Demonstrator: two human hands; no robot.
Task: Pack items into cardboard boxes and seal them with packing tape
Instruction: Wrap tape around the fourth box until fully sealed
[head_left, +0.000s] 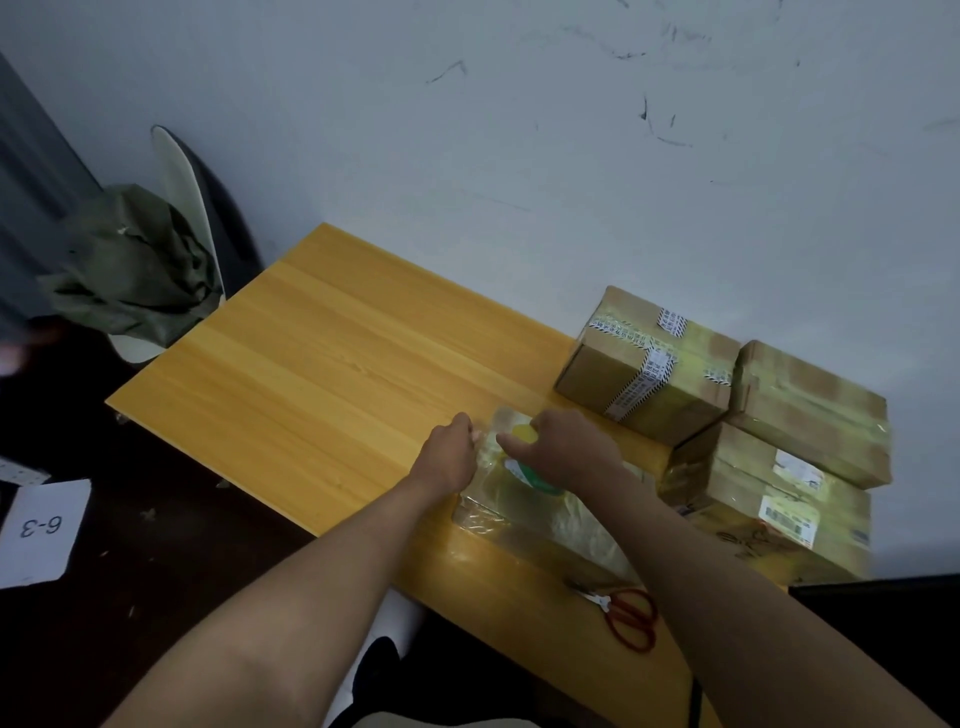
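Observation:
A tape-wrapped cardboard box (493, 506) lies on the wooden table (322, 374) near its front edge. My right hand (566, 447) grips a roll of clear packing tape (524, 470) with a yellow and green core on top of the box. My left hand (449, 449) pinches the loose end of the tape (491, 426), stretched at the box's far end. Most of the box is hidden under my right forearm.
Three taped cardboard boxes (649, 369) (810, 410) (769, 499) stand at the table's right, against the wall. Red-handled scissors (623, 616) lie by the front edge. A chair with green cloth (135, 265) stands left; a sheet marked 6-3 (44, 530) lies on the floor.

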